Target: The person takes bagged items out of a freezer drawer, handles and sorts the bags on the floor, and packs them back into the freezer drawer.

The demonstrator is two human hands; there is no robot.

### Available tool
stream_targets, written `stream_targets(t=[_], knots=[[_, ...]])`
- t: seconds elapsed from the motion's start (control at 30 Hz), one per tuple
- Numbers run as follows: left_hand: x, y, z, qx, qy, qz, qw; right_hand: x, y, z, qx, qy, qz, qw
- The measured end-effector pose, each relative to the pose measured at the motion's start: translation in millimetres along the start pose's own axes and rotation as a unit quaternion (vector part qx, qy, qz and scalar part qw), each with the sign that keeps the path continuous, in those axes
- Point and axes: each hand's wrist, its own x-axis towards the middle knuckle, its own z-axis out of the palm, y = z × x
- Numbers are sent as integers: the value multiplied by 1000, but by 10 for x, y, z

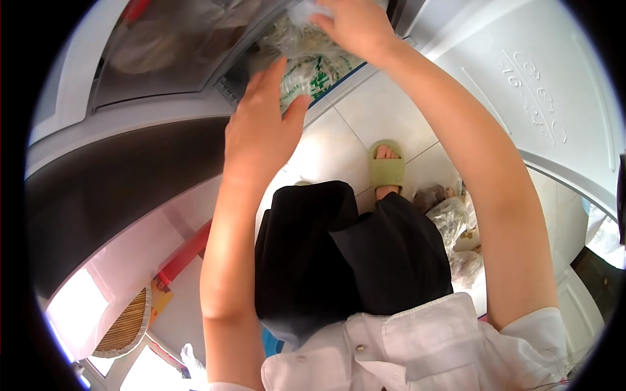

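Observation:
An open drawer (228, 88) at the top centre holds clear plastic bags and a bag with green print (316, 75). My left hand (261, 120) is over the drawer's near left part, fingers apart and pointing into it, with nothing visible in its grasp. Farther back, my right hand (355, 26) reaches to the top edge of the view, its fingers closed at a whitish, blurred piece of plastic (304, 13). Part of that hand's fingertips is cut off by the frame.
An open white door (521, 72) with moulded marks stands at the right. Clear bags of food (450, 218) lie on the tiled floor (332, 140) beside my right leg. A green slipper (388, 171) is on my foot. At the lower left are a red bar (186, 255) and a woven item (124, 326).

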Motion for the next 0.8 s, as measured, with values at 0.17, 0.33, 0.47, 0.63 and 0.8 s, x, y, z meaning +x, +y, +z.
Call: stream_targets(t=[0.17,0.33,0.47,0.63,0.8], knots=[[-813,525,-473,-107,51,48,992,180,283,197,-188,-246,64,949],[-1182,835,-629,-154,98,6,983,4,-64,215,-90,-132,69,985],[-1175,903,-390,-149,114,45,981,81,-205,434,29,-287,158,944],[-1179,859,-139,-209,154,77,963,275,-299,823,-157,-324,115,926],[-1160,862,-239,-273,194,52,941,107,-308,618,-39,-134,199,970]])
